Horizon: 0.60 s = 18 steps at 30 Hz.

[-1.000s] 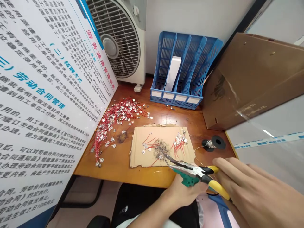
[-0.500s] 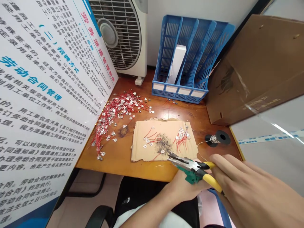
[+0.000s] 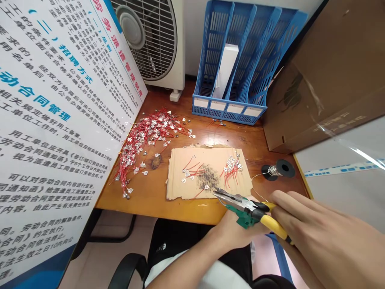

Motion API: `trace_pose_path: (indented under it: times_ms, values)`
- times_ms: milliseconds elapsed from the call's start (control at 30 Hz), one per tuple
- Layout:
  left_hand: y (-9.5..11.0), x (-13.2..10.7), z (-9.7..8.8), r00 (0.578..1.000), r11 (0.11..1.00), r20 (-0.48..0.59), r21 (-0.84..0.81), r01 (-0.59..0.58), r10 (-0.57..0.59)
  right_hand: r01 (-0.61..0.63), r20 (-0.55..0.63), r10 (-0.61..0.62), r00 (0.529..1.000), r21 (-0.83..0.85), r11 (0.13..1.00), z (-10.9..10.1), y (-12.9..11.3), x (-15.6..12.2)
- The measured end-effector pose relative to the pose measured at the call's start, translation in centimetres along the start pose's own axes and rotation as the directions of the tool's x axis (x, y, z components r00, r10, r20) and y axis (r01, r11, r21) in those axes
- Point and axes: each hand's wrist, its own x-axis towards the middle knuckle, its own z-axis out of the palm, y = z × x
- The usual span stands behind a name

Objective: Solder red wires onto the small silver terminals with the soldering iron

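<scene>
My right hand point(image 3: 313, 228) is closed round the yellow and black handles of long-nose pliers point(image 3: 240, 202). Their jaws point left over the near edge of a cardboard piece point(image 3: 177, 160). Behind the pliers, my left hand point(image 3: 237, 230) is closed on a green object point(image 3: 245, 218), partly hidden, whose kind I cannot make out. A thin wire loop shows under the jaws. On the cardboard lie small white pieces with red wires: a loose group point(image 3: 188, 174) on the left, a tighter bunch point(image 3: 233, 166) on the right, and a single one point(image 3: 206, 187) near the plier tips.
A large heap of red-wired pieces point(image 3: 150, 130) covers the left of the wooden table point(image 3: 135, 208). To the right stands a spool of wire point(image 3: 278, 169). Behind are a blue file rack point(image 3: 230, 110), a fan point(image 3: 150, 40) and a brown box point(image 3: 325, 80). A printed panel point(image 3: 60, 120) borders the left.
The camera view has shifted slightly, raising the table in the picture. Both hands and the pliers stay close together above the cardboard's near edge, with the pliers slightly turned.
</scene>
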Motion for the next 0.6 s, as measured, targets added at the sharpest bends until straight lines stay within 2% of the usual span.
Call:
trace_pose_path:
  times_ms: [133, 600]
  values:
    - [0.3, -0.1, 0.0, 1.0, 1.0, -0.007, 0.01, 0.023, -0.023, 0.021, 0.016, -0.021, 1.0, 0.002, 1.0, 0.1, 0.2, 0.0]
    - [1.8, 0.3, -0.5, 0.999, 0.999, 0.032, -0.047, -0.027, 0.029, 0.01, -0.01, -0.01, 1.0, -0.008, 1.0, -0.4, 0.1, 0.4]
